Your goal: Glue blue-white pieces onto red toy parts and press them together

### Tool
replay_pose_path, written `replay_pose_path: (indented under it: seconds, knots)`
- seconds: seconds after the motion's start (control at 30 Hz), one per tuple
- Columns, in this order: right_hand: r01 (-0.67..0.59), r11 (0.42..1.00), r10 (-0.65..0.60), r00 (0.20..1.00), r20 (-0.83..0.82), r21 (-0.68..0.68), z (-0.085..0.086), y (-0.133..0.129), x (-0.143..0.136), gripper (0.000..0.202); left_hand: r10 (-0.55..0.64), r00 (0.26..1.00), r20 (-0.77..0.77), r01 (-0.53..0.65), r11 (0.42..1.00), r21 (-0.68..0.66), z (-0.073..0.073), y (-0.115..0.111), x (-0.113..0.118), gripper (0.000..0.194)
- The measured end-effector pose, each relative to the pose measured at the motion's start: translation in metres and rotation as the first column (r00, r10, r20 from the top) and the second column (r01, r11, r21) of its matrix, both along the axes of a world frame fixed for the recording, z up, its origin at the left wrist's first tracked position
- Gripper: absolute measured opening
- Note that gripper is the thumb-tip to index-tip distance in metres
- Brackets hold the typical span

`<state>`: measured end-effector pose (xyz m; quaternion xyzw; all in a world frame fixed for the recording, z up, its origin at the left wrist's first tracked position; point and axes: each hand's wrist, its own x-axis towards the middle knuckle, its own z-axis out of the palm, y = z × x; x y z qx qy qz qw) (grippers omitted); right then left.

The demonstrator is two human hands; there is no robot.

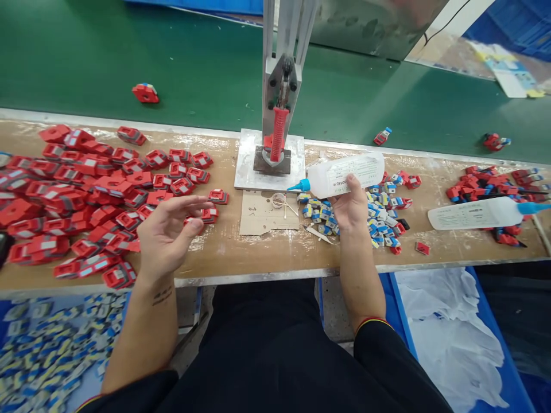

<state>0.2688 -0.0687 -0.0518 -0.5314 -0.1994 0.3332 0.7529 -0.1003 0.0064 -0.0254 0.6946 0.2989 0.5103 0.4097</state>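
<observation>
In my right hand (350,206) is a white glue bottle (344,174) with a blue nozzle, lying sideways so the tip points left. Its label faces up, and my thumb presses on its side. My left hand (170,232) hovers at the right edge of a heap of red plastic parts (92,169), fingers apart and slightly curled. Right behind its fingertips sit two red parts (218,196). Small blue, white and yellow parts (321,213) lie piled below the bottle and around my right wrist.
A hand press (279,135) with a red handle stands on a metal plate (247,163) at centre. Before it lies cardboard (258,215) with cotton swabs. Rightward are a second glue bottle (473,213) and red-black parts. Behind runs a green conveyor belt (206,74); bins (451,338) flank my lap.
</observation>
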Motion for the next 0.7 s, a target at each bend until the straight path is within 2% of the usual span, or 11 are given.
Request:
replay_pose_path:
  seconds: [0.17, 0.3, 0.37, 0.43, 0.5, 0.57, 0.63, 0.67, 0.7]
  knots:
    - [-0.017, 0.998, 0.024, 0.993, -0.118, 0.058, -0.002, 0.001, 0.015, 0.050, 0.024, 1.000, 0.007, -0.024, 1.000, -0.001, -0.005, -0.004, -0.008, 0.036]
    - [0.040, 0.982, 0.000, 0.978, -0.209, 0.185, 0.001, 0.008, 0.040, 0.047, 0.070, 0.997, 0.018, -0.069, 0.997, -0.025, -0.006, -0.004, -0.011, 0.033]
    - [0.109, 0.961, -0.021, 0.946, -0.323, 0.256, 0.008, 0.012, 0.059, 0.045, 0.105, 0.994, 0.012, -0.104, 0.994, -0.044, -0.006, -0.005, -0.012, 0.031]
    - [0.213, 0.928, -0.036, 0.869, -0.494, 0.306, 0.018, 0.015, 0.084, 0.045, 0.130, 0.991, 0.005, -0.130, 0.990, -0.056, -0.004, -0.006, -0.012, 0.029]
    - [0.318, 0.887, -0.025, 0.758, -0.652, 0.335, 0.028, 0.015, 0.116, 0.046, 0.132, 0.991, -0.008, -0.132, 0.990, -0.048, -0.001, -0.009, -0.011, 0.028]
    - [0.389, 0.850, -0.002, 0.676, -0.737, 0.355, 0.036, 0.012, 0.153, 0.042, 0.108, 0.992, -0.058, -0.111, 0.992, -0.052, 0.004, -0.015, -0.010, 0.029]
    - [0.388, 0.842, 0.014, 0.679, -0.734, 0.375, 0.040, 0.008, 0.189, 0.028, 0.074, 0.988, -0.132, -0.085, 0.993, -0.083, 0.009, -0.022, -0.008, 0.035]
    - [0.340, 0.862, 0.029, 0.708, -0.705, 0.377, 0.042, 0.005, 0.205, 0.030, 0.069, 0.985, -0.161, -0.086, 0.991, -0.101, 0.011, -0.026, -0.007, 0.038]
    - [0.288, 0.879, 0.077, 0.701, -0.709, 0.380, 0.043, 0.003, 0.219, 0.045, 0.075, 0.981, -0.181, -0.097, 0.988, -0.118, 0.012, -0.029, -0.007, 0.040]
